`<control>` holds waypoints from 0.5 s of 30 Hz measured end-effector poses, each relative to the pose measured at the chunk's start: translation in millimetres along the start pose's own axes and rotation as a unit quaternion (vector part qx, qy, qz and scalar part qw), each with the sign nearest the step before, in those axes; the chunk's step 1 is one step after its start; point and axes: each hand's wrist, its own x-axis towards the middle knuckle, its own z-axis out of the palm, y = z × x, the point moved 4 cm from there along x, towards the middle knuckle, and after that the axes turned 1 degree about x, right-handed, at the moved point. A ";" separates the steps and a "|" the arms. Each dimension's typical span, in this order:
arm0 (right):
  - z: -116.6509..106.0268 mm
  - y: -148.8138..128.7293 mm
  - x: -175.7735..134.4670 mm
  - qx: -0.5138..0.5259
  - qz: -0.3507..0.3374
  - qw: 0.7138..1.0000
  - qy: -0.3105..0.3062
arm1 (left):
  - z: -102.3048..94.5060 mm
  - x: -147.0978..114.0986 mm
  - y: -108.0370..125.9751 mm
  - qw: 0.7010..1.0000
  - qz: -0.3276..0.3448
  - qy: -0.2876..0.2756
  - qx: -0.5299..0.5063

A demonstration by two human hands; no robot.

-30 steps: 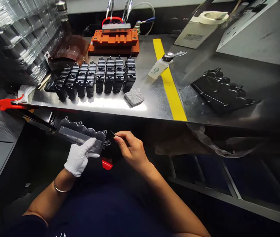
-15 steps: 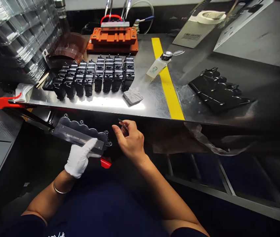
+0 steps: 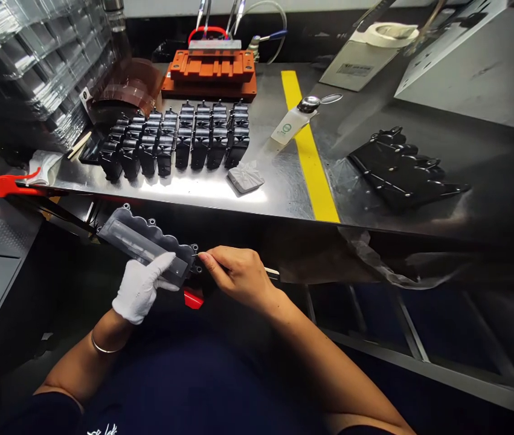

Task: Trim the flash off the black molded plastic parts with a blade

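My left hand [image 3: 136, 291], in a white glove, grips a dark scalloped plastic cover [image 3: 141, 244] by its near right end, thumb on top. The cover is held tilted in front of the bench edge, with small ringed lugs along its far rim. My bare right hand [image 3: 241, 272] is closed in a pinch at the cover's right end. A thin pointed tool [image 3: 195, 255] shows only as a fine tip between thumb and forefinger, touching or very near the rim by a lug. Its kind is hidden by the fingers.
Rows of black moulded parts [image 3: 175, 139] stand on the metal bench, before an orange fixture [image 3: 211, 72]. A grey pad [image 3: 246, 177], a white pump bottle [image 3: 293, 121], yellow tape [image 3: 313, 169] and another black part [image 3: 401, 166] lie rightward. A red air gun [image 3: 5, 183] hangs left.
My right hand has moved down and turned toward the cover, bringing the thin tool from the air to its right end. The left hand still grips the cover, shifted slightly.
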 end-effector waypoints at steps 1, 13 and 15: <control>0.6 0.7 0.3 -0.002 0.000 1.000 -0.003 | -1.9 0.6 -1.6 1.000 0.004 -0.004 0.011; -26.7 -16.8 -8.1 0.056 -0.146 0.945 -0.286 | -3.9 20.4 -24.2 0.982 -0.157 -0.104 -0.033; -29.4 -14.2 -4.2 0.019 -0.131 0.969 -0.209 | -3.8 21.9 -22.9 0.981 -0.159 -0.115 -0.013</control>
